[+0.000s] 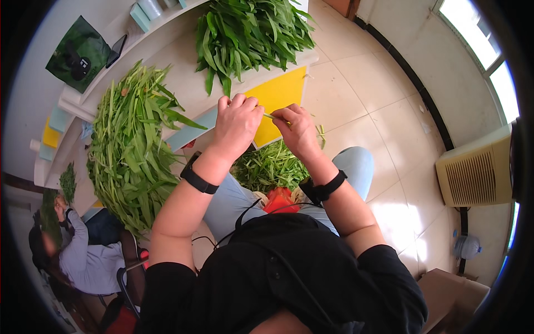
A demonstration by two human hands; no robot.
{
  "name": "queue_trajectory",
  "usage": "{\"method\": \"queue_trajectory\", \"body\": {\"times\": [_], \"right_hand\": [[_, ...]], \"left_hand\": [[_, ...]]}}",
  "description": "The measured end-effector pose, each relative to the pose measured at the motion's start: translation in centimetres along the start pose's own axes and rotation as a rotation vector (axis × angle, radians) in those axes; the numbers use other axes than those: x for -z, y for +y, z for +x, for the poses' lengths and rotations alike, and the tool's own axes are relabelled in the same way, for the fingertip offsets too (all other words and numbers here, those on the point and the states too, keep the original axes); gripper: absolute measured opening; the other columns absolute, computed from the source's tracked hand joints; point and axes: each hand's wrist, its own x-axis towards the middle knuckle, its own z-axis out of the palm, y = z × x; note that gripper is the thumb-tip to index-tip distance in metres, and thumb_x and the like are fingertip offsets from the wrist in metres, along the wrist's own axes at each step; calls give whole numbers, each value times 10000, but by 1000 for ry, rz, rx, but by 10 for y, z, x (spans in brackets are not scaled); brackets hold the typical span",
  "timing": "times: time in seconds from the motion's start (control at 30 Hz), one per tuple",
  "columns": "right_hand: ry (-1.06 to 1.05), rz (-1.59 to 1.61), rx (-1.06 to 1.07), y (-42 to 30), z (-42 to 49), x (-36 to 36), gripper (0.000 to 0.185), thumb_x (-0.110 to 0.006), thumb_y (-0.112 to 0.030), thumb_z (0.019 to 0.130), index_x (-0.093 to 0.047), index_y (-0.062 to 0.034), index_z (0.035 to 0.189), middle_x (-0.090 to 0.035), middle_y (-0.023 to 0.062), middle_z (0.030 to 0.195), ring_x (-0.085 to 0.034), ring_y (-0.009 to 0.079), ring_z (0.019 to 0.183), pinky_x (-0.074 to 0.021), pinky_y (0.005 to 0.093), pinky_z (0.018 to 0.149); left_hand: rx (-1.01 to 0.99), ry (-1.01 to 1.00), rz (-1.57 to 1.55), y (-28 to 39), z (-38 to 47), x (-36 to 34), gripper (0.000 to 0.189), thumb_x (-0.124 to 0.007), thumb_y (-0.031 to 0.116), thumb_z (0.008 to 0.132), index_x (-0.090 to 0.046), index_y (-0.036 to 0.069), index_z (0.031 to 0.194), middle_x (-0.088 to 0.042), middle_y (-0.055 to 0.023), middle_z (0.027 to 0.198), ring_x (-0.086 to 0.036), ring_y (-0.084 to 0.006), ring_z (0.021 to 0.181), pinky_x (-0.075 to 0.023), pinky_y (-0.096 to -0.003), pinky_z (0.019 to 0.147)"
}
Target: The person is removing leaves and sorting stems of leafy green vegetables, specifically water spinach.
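Between my two hands runs a thin green stem (269, 116). My left hand (238, 125) has its fingers curled over one end, and my right hand (295, 127) pinches the other end between thumb and fingers. Below them, between my knees, lies a heap of cut leaves and stems (273, 165), above a red object (280, 199). A large pile of long leafy greens (129, 146) covers the desk to the left. Another thick pile of broad-leaved greens (252, 35) rests on the desk ahead, its leaves hanging over the edge.
The pale desk (183, 62) has a yellow panel (277, 100) at its front. A dark green bag (79, 54) and a phone (116, 51) stand by the shelf. A co-worker (89, 259) sits at left. An appliance (475, 167) and a cardboard box (450, 296) are at right.
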Motion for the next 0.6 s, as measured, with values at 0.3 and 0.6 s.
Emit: {"method": "queue_trajectory", "body": {"times": [0.3, 0.6], "right_hand": [[-71, -105, 15, 3, -4, -3, 68, -664, -99, 752, -639, -51, 793, -601, 104, 811, -550, 313, 801, -447, 398, 742], [-62, 59, 12, 0, 17, 0, 69, -660, -85, 764, -623, -32, 788, -596, 127, 787, -562, 327, 789, -449, 407, 711]], "left_hand": [[11, 11, 25, -7, -6, -11, 19, -604, 113, 758, -621, 103, 759, -574, 7, 777, -539, -174, 825, -352, -368, 754], [374, 239, -333, -10, -5, -38, 65, -566, 105, 832, -622, 73, 842, -628, -40, 875, -593, -233, 822, -391, -377, 726]]}}
